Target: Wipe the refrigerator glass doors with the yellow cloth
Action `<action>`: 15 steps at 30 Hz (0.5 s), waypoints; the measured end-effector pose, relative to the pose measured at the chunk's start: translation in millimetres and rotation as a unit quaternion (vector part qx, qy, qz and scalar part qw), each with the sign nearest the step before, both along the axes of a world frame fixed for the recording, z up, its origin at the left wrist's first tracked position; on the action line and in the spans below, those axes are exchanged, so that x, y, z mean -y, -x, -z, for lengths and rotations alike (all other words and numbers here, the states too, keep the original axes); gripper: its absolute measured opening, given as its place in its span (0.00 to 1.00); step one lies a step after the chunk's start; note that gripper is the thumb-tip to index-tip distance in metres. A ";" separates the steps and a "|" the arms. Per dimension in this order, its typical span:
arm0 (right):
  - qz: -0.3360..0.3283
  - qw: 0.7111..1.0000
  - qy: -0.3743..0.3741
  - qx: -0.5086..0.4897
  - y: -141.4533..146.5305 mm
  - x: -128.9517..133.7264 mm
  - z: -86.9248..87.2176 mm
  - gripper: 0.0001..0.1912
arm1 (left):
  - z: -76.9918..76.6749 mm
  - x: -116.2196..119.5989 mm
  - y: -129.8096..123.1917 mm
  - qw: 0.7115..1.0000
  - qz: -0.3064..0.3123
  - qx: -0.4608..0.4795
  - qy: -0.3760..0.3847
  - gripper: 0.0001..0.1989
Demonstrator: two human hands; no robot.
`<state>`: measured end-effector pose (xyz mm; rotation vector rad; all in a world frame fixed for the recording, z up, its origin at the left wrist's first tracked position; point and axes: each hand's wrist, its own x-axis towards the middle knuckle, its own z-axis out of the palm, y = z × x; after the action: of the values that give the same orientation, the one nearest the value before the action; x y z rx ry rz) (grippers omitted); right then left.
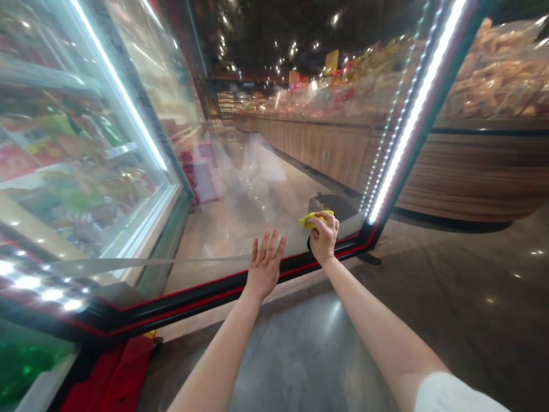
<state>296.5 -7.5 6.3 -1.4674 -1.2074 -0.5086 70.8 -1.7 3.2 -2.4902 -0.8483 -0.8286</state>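
Observation:
My right hand is closed around a yellow cloth at the lower right of a glass door, just above its bottom frame. To its left, my left hand lies with spread fingers on the lower part of the glass, its palm over the black frame with red edging. The left hand holds nothing. Faint reflections show in the glass.
A lit strip runs up the door's right side. Glass-fronted shelves stand on the left. Wood-sided bins heaped with packaged goods line the right. A red object is at lower left.

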 end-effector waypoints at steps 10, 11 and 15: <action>0.005 0.999 -0.039 0.008 18.1 3.2 36.8 0.29 | -1.0 0.7 -18.5 0.999 0.024 -0.012 0.017 0.42; -0.007 0.999 -0.041 0.016 11.7 2.2 31.6 0.29 | -0.9 1.0 -21.6 0.999 0.025 -0.015 0.018 0.41; -0.004 0.998 -0.066 -0.007 -23.7 -2.7 10.4 0.27 | -1.0 2.9 -31.6 0.999 0.024 -0.025 0.027 0.41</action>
<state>320.2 -4.9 -4.2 -1.3514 -1.1466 -0.5611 102.4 -4.6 4.2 -2.5776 -0.8066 -0.7661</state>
